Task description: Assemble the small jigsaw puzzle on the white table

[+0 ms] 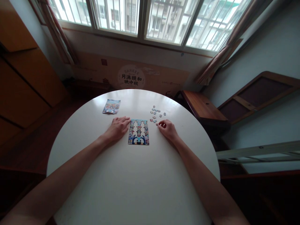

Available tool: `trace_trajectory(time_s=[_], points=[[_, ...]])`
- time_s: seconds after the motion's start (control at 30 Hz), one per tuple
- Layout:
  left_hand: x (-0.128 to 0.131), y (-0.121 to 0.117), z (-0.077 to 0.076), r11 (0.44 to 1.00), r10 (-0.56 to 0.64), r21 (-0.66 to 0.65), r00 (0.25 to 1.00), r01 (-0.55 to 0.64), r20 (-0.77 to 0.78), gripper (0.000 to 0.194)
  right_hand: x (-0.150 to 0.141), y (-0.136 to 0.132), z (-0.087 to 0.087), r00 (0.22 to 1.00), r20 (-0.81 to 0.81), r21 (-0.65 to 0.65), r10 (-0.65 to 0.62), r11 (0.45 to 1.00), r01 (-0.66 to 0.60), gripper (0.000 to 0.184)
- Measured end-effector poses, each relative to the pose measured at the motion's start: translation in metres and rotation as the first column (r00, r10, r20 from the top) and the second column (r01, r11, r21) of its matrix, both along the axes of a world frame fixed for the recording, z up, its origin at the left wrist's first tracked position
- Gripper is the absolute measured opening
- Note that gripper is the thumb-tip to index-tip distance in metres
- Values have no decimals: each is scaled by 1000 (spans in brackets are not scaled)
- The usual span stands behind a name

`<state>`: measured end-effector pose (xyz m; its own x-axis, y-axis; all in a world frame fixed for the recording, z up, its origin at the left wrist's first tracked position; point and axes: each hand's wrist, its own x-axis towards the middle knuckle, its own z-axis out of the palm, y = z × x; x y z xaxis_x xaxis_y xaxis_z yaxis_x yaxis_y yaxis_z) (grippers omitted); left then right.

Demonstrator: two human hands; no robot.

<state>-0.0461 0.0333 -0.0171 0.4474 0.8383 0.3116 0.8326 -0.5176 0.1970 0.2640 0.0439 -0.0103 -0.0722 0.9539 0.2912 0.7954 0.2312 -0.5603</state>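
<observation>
A partly filled jigsaw puzzle (138,140) lies flat on the white round table, with white gaps along both sides of its middle column. My left hand (117,127) rests flat at its upper left edge, fingers stretched out and fingertips at the corner. To the right of the puzzle, my right hand (168,128) pinches a small reddish puzzle piece (157,124) between thumb and forefinger, low over the tabletop. Just beyond that hand, several loose puzzle pieces (154,112) are scattered on the table.
A colourful printed packet (112,106) lies at the back left of the white table (140,181). Beyond the table's right edge stands a wooden bench (203,106). Barred windows (168,22) and a poster (131,76) line the far wall.
</observation>
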Motion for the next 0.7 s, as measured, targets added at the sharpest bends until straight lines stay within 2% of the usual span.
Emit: trace_trajectory(time_s=[0.23, 0.47, 0.53, 0.6, 0.7], points=[[0, 1, 0, 1000, 3, 1, 1000, -3, 3, 40, 2, 1, 0, 993, -118, -36, -12, 999, 8, 11], [0, 1, 2, 1000, 17, -8, 1000, -17, 1, 39, -12, 0, 7, 930, -350, 136, 110, 989, -66, 19], [0, 1, 3, 1000, 18, -8, 1000, -18, 1, 40, -23, 2, 10, 865, -483, 123, 135, 989, -86, 23], [1, 1, 3, 1000, 19, -8, 1000, -18, 8, 39, -36, 6, 15, 745, -648, 76, 160, 986, -146, 28], [1, 1, 3, 1000, 20, -14, 1000, -20, 20, 39, -57, 10, 20, 655, -741, 50, 148, 985, -165, 28]])
